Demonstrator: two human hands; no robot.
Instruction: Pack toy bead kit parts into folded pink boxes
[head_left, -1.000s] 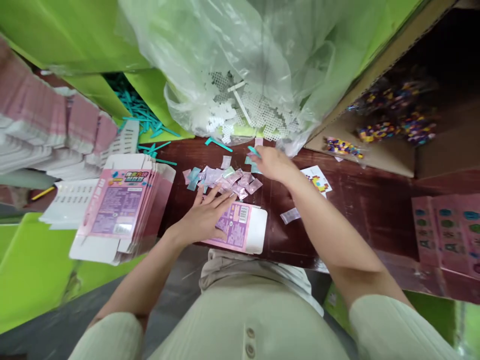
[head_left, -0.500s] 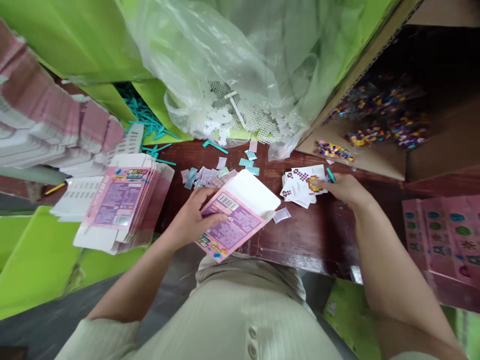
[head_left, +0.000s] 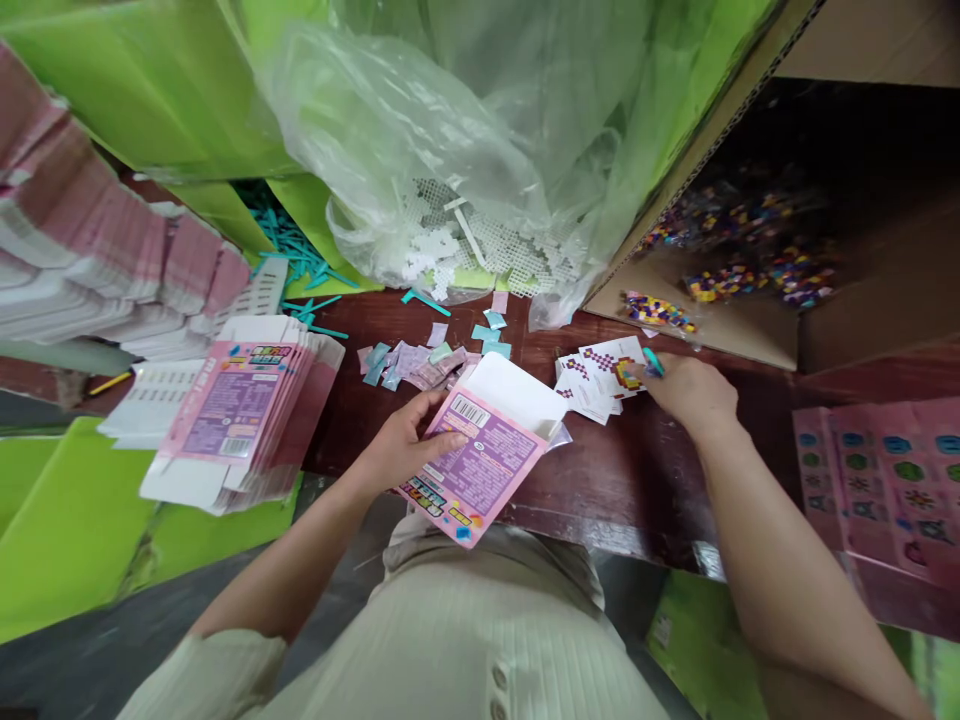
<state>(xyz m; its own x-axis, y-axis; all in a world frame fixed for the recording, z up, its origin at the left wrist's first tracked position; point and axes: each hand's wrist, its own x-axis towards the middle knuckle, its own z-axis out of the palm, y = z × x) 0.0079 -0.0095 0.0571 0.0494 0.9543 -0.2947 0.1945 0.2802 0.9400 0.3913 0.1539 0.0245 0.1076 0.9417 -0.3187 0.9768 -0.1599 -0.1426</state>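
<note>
Left hand: the left hand [head_left: 405, 445] clasps a pink-and-purple carton [head_left: 480, 460], fingers curled over its printed face, open white flap tilted toward 1 o'clock.
Right hand: the right hand [head_left: 686, 390] is partly closed, pinching a small teal piece [head_left: 652, 361] while its fingertips touch the pattern cards [head_left: 596, 375].
Cards: fanned on the dark wooden table [head_left: 637, 480], just beside the carton at its 2 o'clock.
Packets: small pastel sachets [head_left: 420, 362] lie scattered at the carton's 11 o'clock.
Stack: flat pink cartons [head_left: 240, 410] are piled at 9 o'clock.
Bag: a clear plastic bag of white pegboards [head_left: 465, 240] sits at 12 o'clock.
</note>
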